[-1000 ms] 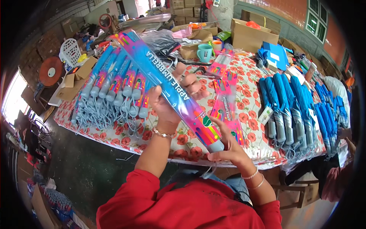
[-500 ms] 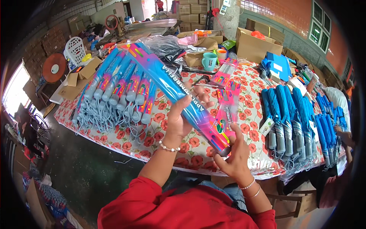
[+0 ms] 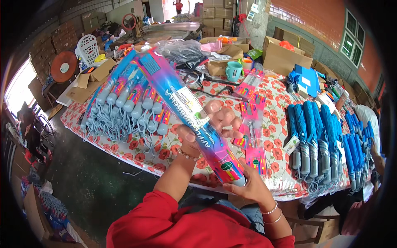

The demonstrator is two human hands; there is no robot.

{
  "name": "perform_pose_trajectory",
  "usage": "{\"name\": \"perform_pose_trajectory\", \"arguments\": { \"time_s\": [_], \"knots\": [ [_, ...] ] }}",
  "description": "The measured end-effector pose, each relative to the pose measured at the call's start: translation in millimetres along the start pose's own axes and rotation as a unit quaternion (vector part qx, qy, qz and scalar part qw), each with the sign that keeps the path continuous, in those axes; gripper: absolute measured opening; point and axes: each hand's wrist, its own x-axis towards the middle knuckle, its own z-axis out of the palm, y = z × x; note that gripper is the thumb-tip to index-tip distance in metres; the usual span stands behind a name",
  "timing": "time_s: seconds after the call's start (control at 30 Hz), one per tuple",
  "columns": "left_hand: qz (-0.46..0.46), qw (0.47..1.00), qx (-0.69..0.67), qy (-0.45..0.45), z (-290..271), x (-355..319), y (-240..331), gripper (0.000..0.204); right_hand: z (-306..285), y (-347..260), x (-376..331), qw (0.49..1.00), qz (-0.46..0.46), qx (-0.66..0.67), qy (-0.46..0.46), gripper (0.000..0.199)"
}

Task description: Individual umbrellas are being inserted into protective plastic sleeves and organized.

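Observation:
A folded umbrella (image 3: 170,91) in a blue and pink printed plastic sleeve lies slantwise before me, its grey handle end low and toward the right. Wrapped around its middle is my left hand (image 3: 190,142), thumb on the near side and fingers curling over the far side. My right hand (image 3: 255,187) grips the handle end between thumb and fingers. A white label with a small yellow patch faces up on the sleeve. To the left, a stack of sleeved umbrellas (image 3: 134,101) with grey handles and cord loops lies on the table; the held one overlaps it in view.
Flat pink sleeves (image 3: 252,124) lie on the poppy-patterned tablecloth (image 3: 165,155). Blue umbrellas without sleeves (image 3: 310,136) form a row at right. A teal mug (image 3: 234,72), tape roll (image 3: 247,64) and cardboard box (image 3: 285,58) stand farther back. Another person's arm (image 3: 377,159) reaches in at far right.
The umbrella has been rolled, so its labelled side now faces up. Its handle end has come nearer and leftward, and my right hand has closed around that end.

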Motion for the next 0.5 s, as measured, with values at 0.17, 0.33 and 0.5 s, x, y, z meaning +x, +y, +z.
{"name": "perform_pose_trajectory", "arguments": {
  "time_s": [0.17, 0.33, 0.5],
  "knots": [
    [-0.018, 0.948, 0.170, 0.269, 6, -4, 5, 0.070, -2, 9, -9, 0.992, 0.066, 0.085, 0.059, 0.046],
    [0.076, 0.876, 0.257, 0.400, 27, 20, 13, 0.037, 6, 40, 3, 0.978, 0.009, -0.166, 0.128, 0.057],
    [0.124, 0.709, 0.513, 0.468, 20, 29, 4, 0.040, 16, 34, 25, 0.933, -0.002, -0.353, 0.077, 0.075]
  ]
}}
